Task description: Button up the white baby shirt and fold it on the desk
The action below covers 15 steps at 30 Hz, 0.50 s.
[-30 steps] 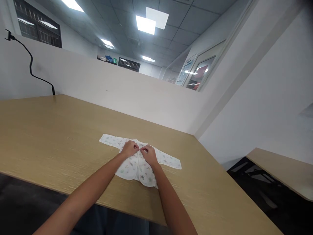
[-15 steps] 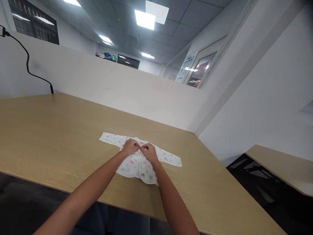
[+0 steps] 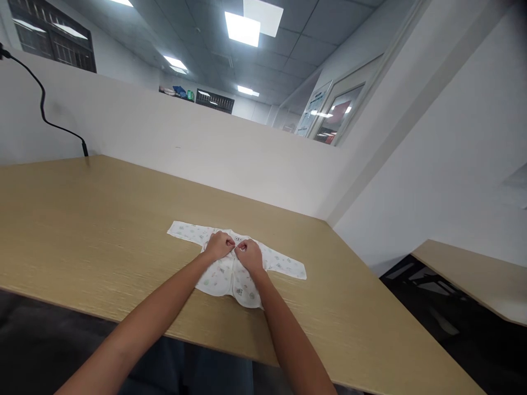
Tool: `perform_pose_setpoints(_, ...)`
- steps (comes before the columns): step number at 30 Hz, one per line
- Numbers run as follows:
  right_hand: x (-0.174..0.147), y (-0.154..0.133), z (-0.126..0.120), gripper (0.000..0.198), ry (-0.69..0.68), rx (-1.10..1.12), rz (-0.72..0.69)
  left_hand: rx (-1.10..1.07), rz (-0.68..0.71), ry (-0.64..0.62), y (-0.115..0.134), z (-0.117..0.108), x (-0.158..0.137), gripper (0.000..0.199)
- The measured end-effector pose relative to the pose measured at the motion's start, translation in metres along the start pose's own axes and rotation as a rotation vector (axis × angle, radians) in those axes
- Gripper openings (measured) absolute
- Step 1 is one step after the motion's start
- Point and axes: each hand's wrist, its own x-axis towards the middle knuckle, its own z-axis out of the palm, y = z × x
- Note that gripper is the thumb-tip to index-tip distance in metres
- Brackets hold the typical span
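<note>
A small white baby shirt [image 3: 220, 277] with a faint coloured print lies face up, its sleeves spread to both sides and its front opening running down the middle. My left hand [image 3: 219, 245] pinches the cloth just below the neckline, left of the opening. Right beside it, my right hand [image 3: 250, 254] pinches the other front edge. The fingertips of both hands nearly meet at the top of the opening. Whatever small fastening may lie between the fingers is hidden. Both forearms reach in from the near edge, the right one passing over the shirt's lower right corner.
The shirt rests on a wooden table [image 3: 123, 219]. A low white partition [image 3: 214, 148] borders its far side, and a white wall [image 3: 432, 164] rises at the right. A black cable [image 3: 43, 104] hangs down to the table at the far left. Another table [image 3: 473, 274] stands at the right.
The right hand has shifted very slightly, and the shirt's lower right front lies a little differently. Both hands keep their pinch near the neckline.
</note>
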Motion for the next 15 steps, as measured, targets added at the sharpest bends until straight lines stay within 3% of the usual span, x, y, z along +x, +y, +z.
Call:
perform_pose_setpoints(7,-0.0005,-0.0014,-0.0008,0.013,0.05,0.181,-0.006,0.027,-0.006,0.002,0.0044,-0.0019,-0.0018,0.017)
perform_pose_setpoints(15,-0.0002,-0.0015,-0.0069,0.016,-0.035,0.246,-0.064,0.024,0.016,0.001,-0.0001,0.0011,-0.0012,0.019)
